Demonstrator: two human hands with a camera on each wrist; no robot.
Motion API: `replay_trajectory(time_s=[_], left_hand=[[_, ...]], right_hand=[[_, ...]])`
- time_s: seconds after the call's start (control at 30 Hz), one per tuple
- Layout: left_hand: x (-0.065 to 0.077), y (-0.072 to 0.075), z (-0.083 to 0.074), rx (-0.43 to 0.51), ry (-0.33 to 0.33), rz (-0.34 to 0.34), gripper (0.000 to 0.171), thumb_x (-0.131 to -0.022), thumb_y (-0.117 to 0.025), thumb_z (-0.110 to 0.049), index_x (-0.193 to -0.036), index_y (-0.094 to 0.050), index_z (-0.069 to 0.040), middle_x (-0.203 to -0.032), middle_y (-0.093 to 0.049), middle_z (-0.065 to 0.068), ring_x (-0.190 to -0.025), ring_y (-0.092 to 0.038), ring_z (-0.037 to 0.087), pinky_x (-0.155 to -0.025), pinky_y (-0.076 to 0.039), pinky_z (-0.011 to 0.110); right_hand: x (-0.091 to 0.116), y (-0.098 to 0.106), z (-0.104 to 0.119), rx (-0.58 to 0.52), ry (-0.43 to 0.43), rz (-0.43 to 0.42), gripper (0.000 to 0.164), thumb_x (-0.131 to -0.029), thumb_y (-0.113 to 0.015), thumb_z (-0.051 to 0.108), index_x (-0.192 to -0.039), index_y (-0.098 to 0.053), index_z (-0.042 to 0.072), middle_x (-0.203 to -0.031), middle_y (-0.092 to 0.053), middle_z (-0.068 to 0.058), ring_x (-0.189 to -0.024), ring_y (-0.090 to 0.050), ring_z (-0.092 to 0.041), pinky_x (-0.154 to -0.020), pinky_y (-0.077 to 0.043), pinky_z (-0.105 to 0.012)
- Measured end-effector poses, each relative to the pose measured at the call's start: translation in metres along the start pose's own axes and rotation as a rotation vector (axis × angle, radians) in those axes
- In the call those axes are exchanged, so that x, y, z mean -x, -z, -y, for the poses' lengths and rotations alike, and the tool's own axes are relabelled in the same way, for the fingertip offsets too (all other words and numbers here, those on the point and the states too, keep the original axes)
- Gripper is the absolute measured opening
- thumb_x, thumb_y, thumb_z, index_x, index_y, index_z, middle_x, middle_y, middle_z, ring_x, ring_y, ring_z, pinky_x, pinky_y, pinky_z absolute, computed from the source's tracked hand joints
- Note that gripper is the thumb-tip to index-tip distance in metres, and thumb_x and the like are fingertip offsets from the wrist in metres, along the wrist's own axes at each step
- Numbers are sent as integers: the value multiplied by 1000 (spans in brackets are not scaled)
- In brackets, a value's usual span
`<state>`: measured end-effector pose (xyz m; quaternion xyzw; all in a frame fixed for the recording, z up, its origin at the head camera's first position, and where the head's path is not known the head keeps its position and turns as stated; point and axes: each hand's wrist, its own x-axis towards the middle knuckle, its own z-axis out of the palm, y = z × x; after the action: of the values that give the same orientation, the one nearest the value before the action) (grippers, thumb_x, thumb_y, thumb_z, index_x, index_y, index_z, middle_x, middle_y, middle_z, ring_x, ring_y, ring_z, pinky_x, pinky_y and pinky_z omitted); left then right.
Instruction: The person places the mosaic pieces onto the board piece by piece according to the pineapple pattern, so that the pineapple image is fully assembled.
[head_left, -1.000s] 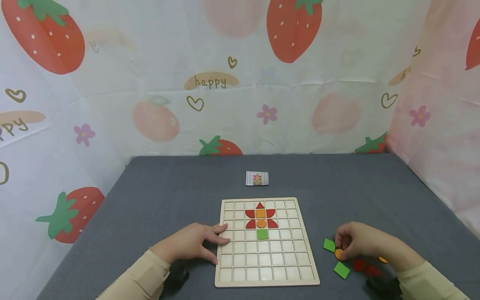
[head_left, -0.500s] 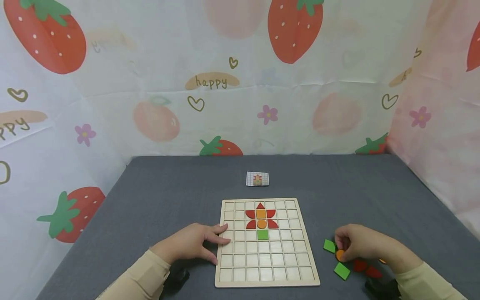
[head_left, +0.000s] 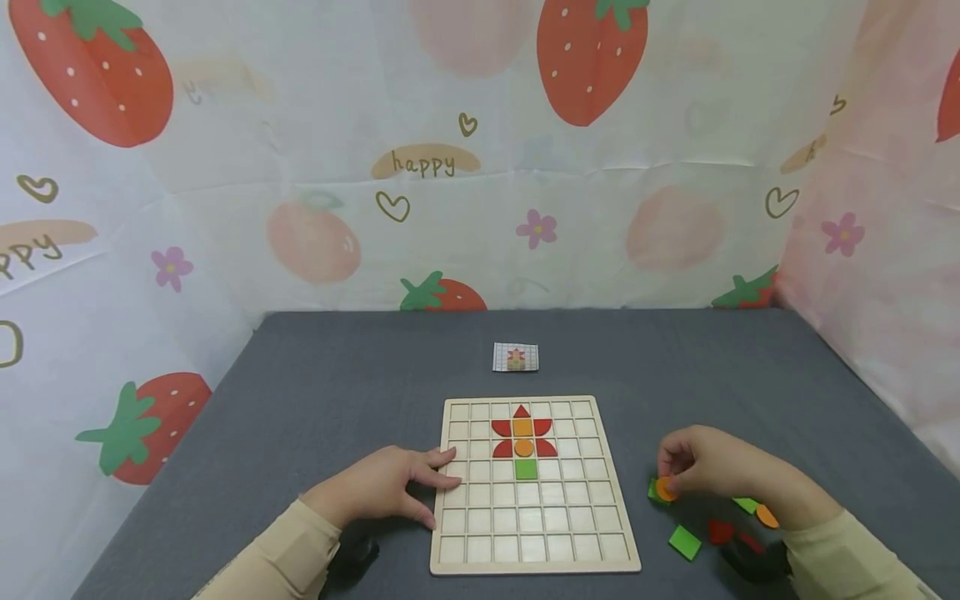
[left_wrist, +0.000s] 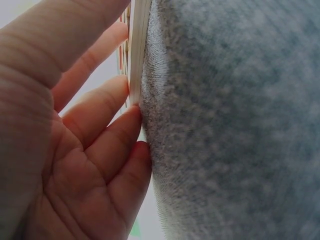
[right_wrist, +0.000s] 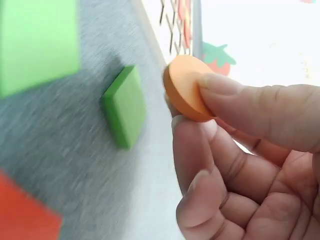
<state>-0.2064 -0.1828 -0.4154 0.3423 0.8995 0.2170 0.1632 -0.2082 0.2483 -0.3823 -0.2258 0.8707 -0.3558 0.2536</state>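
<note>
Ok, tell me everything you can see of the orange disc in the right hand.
The disc is orange and round, flat-faced with a thick edge; it looks like wood or plastic, I can't tell which. The right hand pinches it, the thumb covering part of its face. It is tilted, held up apart from a green square, right of the board.

The head view looks forward and down across the table (head_left: pixel 360 367) from farther back. Both wrist views face the fingers (right_wrist: pixel 192 155) up close and share the board (head_left: pixel 528 521), top centre; the right shares the orange disc (right_wrist: pixel 185 87) with the head view.
</note>
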Motion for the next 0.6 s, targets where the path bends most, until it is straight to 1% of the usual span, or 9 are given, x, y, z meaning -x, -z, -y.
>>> replay_trajectory(time_s=[0.1, 0.2, 0.37, 0.5, 0.6], left_hand=[[1, 0, 0, 7, -1, 1, 63, -64, -75, -44, -122, -60, -27, -140, -41, -4, -128, -38, 12, -99, -37, 33], [1, 0, -1, 9, -5, 1, 63, -64, -75, -44, -122, -60, -26, -140, -41, -4, -128, -38, 12, -99, -37, 33], [0, 0, 0, 1, -7, -3, 63, -64, -75, -45, -122, -60, -27, -140, -42, -4, -128, -39, 12, -98, -37, 33], [0, 1, 0, -1, -3, -1, 63, -64, -75, -46, -122, -60, -27, -140, -42, -4, -128, -39, 12, -98, -37, 33], [0, 1, -1, 7, -4, 1, 63, -64, -75, -45, -122, -60, -27, -140, -42, -4, -128, -39, 12, -98, -37, 33]], right_hand=[[-5, -1, 6, 7, -9, -27, 12, -80, -69, 15, -77, -60, 8, -67, -59, -1, -55, -47, -11, -50, -41, -27], [-10, -3, 11, -14, -18, -40, 13, -82, -68, 16, -78, -59, 8, -67, -58, -1, -55, -46, -11, -50, -41, -28], [-23, -9, 18, -25, 2, -88, 12, -83, -67, 15, -78, -59, 8, -66, -56, -1, -53, -45, -11, -48, -40, -27], [-38, -15, 28, -40, 2, -139, 14, -81, -69, 16, -77, -58, 7, -67, -54, -1, -57, -46, -14, -51, -40, -29], [-49, -20, 36, -41, 14, -148, 13, -81, -69, 15, -77, -59, 7, -69, -55, -1, -62, -46, -15, -55, -41, -30]])
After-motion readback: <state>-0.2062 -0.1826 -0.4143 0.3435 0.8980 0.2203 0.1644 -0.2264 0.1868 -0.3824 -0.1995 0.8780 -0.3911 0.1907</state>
